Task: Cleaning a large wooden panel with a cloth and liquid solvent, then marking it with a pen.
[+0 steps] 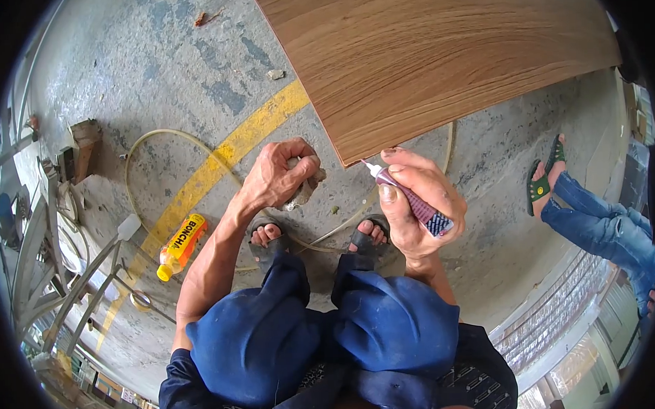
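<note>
A small dark-red glue tube with a white nozzle is gripped in my right hand. Its tip points up and left, at or very close to the near corner of a wood-grain board. My left hand is closed round a crumpled greyish rag, a little left of that corner and apart from the board. The board reaches from the corner toward the far right; what holds it up is hidden.
An orange drink bottle with a yellow cap lies on the concrete floor at left. A pale hose loops over a yellow floor stripe. Metal frames crowd the left edge. Another person's jeans-clad legs are at right.
</note>
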### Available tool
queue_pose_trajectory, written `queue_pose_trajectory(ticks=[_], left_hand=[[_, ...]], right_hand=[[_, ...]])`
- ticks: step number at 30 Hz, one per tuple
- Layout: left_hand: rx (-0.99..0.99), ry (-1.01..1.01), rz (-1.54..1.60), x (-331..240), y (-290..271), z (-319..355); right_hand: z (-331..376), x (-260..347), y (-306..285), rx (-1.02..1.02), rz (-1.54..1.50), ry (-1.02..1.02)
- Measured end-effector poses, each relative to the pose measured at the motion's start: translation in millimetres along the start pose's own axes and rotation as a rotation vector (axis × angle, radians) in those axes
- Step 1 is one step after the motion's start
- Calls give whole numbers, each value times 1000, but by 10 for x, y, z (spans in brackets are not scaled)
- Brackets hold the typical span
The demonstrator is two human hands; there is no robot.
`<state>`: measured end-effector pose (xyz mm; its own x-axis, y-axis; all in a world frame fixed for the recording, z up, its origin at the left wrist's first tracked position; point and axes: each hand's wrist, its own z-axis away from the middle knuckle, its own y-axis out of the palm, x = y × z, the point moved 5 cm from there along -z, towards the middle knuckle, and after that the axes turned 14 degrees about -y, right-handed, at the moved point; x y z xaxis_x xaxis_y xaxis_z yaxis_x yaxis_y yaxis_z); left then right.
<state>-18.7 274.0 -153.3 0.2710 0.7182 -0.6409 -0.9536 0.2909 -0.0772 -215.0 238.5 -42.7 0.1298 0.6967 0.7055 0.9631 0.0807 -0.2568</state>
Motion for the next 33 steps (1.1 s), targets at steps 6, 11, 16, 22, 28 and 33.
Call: queue_pose_trajectory(ticks=[6, 11, 16, 22, 28, 33], left_hand=[[-10, 8, -26, -15, -8, 2], [-7, -3, -13, -4, 2, -2], [-8, -4, -7, -1, 23, -7], [-15, 22, 0, 2, -3, 6], [-27, -8, -6, 22, -3, -18], [-8, 12, -30, 53, 5, -29]], right_hand=[[16, -35, -32, -10, 12, 7], [5, -40, -48, -15, 26, 8], [14, -1, -1, 13, 1, 3], [10, -28, -17, -1, 17, -1], [4, -63, -87, -22, 32, 7], [28, -58, -77, -37, 34, -6]])
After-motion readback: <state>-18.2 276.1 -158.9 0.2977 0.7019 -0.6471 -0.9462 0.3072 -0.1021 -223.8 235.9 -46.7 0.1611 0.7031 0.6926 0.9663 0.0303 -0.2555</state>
